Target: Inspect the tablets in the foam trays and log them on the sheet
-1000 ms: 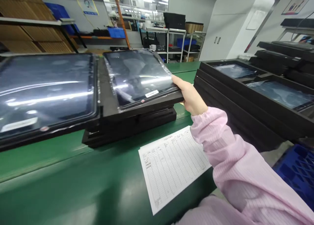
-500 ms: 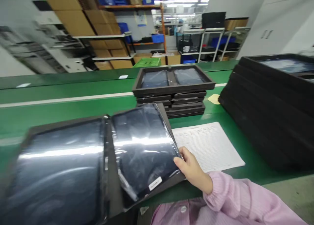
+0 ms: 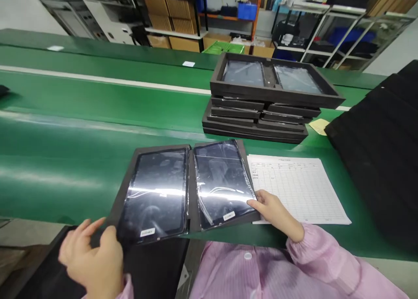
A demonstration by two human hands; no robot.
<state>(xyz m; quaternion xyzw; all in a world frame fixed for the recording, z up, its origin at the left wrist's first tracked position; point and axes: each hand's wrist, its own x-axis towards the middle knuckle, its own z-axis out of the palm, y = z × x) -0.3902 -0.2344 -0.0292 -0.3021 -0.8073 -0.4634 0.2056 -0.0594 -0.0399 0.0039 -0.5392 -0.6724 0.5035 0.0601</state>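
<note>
Two dark tablet screens in clear film lie side by side on a black foam board: the left screen and the right screen, each with a white label at its lower edge. My right hand pinches the right edge of the right screen, thumb on top; whether its hidden fingers also grip the foam board cannot be made out. My left hand is by the board's lower left corner, fingers apart, with nothing seen in it. A printed form lies right of the right screen.
On the green bench, a stack of black foam trays with screens stands at the back. A taller black stack rises at the right, near a yellow note. Below the bench edge at lower left is a black surface.
The foam board with both screens has moved away from me and now lies lower on the bench. My left hand has come into view. The camera has tilted down and turned left.
</note>
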